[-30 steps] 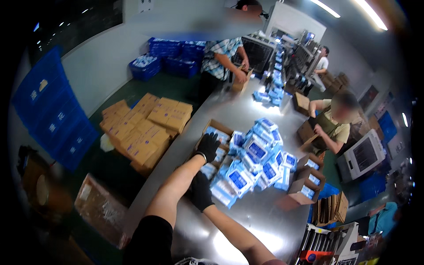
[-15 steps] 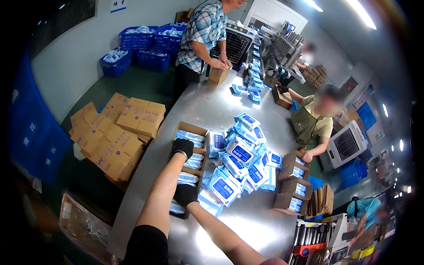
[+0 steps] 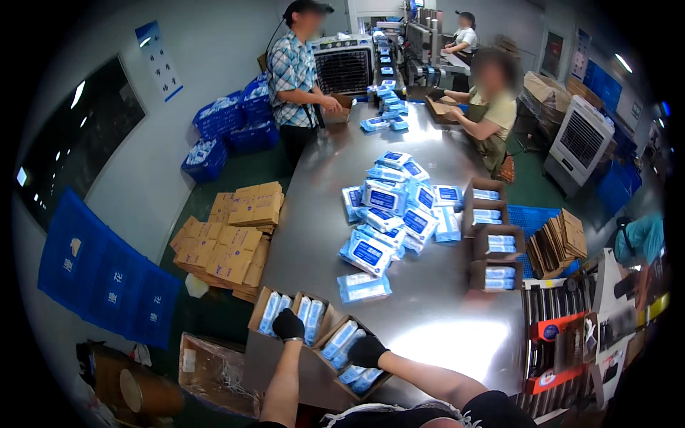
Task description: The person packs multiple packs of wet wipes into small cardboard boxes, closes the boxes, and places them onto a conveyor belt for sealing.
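My left hand point(image 3: 288, 325), in a black glove, is curled over the walls of the left cardboard boxes point(image 3: 318, 332) of wipe packs. My right hand point(image 3: 367, 352), gloved the same, closes on the side of the right-hand boxes point(image 3: 327, 354); its fingertips are partly hidden. White-and-blue wipe packs point(image 3: 272, 314) stand in rows inside these open boxes, at the table's near left edge. Beyond them a loose heap of wipe packs point(image 3: 385, 200) lies mid-table, with a pack point(image 3: 364, 288) nearest my hands.
Filled open boxes point(image 3: 494, 244) line the table's point(image 3: 442, 321) right edge. Flattened cartons point(image 3: 239, 235) are stacked on the floor at left. Two co-workers point(image 3: 292, 85) point(image 3: 492, 107) handle boxes at the far end, near a conveyor point(image 3: 385, 60). Blue baskets point(image 3: 207, 157) stand behind.
My view has swung round. The boxes under my hands now sit nearer me and apart from the heap, at an angle. The right co-worker has moved from the filled boxes to a box farther off.
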### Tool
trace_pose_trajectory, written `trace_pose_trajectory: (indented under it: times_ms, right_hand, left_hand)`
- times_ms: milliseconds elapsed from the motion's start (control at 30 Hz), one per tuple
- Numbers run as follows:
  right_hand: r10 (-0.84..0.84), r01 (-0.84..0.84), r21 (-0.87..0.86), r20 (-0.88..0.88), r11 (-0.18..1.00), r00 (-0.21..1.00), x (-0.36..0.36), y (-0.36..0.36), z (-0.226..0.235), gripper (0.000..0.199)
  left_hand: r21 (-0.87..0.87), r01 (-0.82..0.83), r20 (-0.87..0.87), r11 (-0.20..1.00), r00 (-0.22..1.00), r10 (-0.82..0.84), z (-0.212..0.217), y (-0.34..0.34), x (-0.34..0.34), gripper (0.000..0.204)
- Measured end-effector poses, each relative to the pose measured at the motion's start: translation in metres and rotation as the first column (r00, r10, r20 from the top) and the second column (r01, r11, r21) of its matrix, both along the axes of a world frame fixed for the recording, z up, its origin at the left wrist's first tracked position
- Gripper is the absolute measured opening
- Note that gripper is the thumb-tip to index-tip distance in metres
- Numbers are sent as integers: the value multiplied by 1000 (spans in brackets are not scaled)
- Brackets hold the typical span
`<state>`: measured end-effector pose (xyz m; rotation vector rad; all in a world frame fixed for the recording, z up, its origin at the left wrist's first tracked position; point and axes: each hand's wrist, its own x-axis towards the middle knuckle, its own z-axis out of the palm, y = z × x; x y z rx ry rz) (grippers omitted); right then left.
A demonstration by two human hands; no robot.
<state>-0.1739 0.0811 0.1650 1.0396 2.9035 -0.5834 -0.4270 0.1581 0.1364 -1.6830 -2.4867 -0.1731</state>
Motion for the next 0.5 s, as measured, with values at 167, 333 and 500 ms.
trace_pose_trajectory:
  times_ms: [167,333,500]
  right_hand:
    - [10,-9,-21,63,1000,998,106,-66,13,20]
    - [-148,147,32,19,989,989,214,-132,-5,21]
    - [-373,373,73,-15,925,928,280,-167,2,16]
  left_hand:
    - [-17,154,22,988,988,-153,3,-55,132,9]
    - [-121,363,114,924,930,-350,18,-87,273,9]
    - [54,701,415,711,632,-655,44,-92,340,29]
